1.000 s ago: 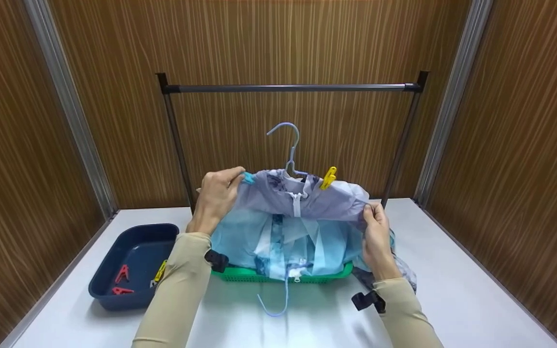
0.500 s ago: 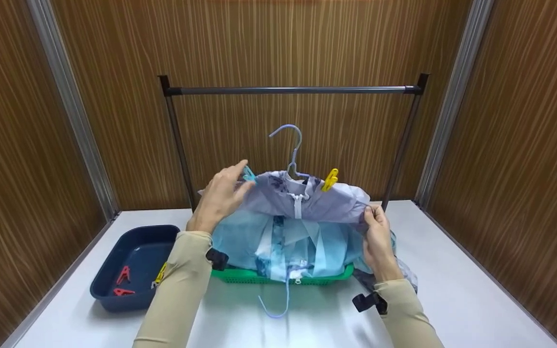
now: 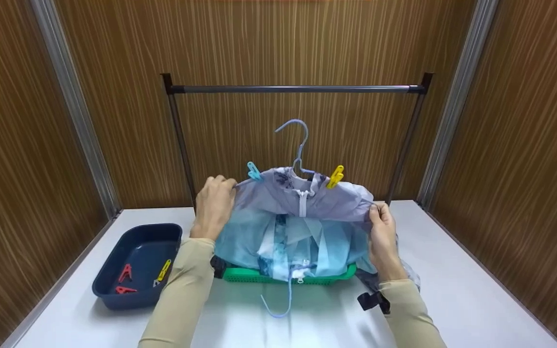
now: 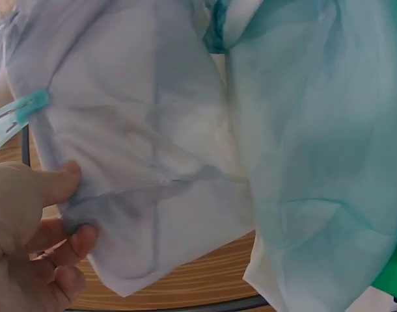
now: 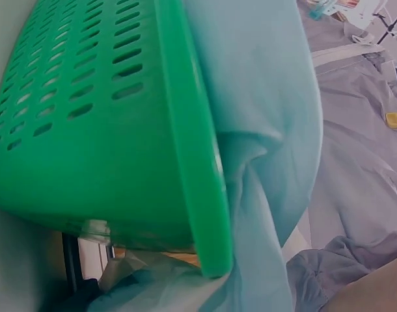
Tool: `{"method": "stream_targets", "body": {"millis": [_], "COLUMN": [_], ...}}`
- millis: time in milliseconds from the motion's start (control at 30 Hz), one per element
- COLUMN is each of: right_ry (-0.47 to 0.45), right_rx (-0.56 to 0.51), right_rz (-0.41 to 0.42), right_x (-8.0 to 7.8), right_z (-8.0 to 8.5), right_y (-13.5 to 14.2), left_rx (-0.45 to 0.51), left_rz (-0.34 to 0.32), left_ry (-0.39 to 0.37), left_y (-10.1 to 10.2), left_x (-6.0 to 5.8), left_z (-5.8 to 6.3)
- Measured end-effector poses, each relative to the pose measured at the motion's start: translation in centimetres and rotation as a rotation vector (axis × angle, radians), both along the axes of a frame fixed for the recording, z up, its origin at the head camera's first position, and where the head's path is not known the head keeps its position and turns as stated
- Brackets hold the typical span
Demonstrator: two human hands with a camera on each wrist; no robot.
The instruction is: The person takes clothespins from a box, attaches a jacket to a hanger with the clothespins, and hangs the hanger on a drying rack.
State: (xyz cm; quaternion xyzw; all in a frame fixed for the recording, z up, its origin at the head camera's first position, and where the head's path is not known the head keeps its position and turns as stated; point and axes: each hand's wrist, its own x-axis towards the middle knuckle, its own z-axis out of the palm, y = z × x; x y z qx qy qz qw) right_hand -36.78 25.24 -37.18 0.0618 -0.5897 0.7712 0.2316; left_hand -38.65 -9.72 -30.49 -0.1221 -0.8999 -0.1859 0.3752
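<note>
A thin lavender zip jacket hangs spread on a pale purple hanger. My left hand pinches its left sleeve between thumb and fingers, plain in the left wrist view. At the other side my right hand grips the right sleeve. A light blue clothespin is clipped on the left shoulder, a yellow clothespin on the right. Below the jacket, a light blue garment with its own hanger lies over a green basket.
A dark blue tub at the left holds red clothespins and a yellow clothespin. Behind the clothes stands a rack with a dark metal rail. Grey patterned cloth lies right of the basket. Wood-grain walls enclose the table.
My left hand has let go of the light blue clothespin, which stays clipped on the shoulder, and moved down to the left sleeve. The right hand keeps its hold; the jacket has shifted slightly right.
</note>
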Motion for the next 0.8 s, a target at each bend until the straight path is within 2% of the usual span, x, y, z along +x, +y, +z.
{"method": "stream_targets", "body": {"millis": [100, 200, 300, 433, 600, 700, 800], "right_ry": [-0.004, 0.009, 0.017, -0.007, -0.017, 0.001, 0.02], "right_rx": [0.211, 0.433, 0.568, 0.586, 0.539, 0.508, 0.49], "right_rz": [-0.099, -0.159, -0.185, -0.157, -0.082, -0.069, -0.08], "right_x": [0.1, -0.1, -0.4, -0.8, -1.0, -1.1, -1.3], "right_z": [0.2, 0.6, 1.3, 2.3, 3.5, 3.8, 3.9], "right_y": [0.3, 0.8, 1.3, 1.7, 1.6, 1.5, 1.3], "left_rx": [-0.045, -0.042, -0.022, 0.005, 0.033, 0.025, -0.006], "left_rz": [0.012, 0.029, 0.031, 0.015, -0.017, -0.038, -0.05], "left_ry": [0.053, 0.095, 0.122, 0.112, 0.13, 0.147, 0.163], "left_y": [0.4, 0.7, 1.0, 0.9, 0.7, 0.6, 0.5], "left_x": [-0.3, -0.4, -0.6, -0.6, -0.5, -0.4, -0.1], "left_z": [-0.1, -0.1, 0.1, 0.4, 0.2, -0.5, -1.8]}}
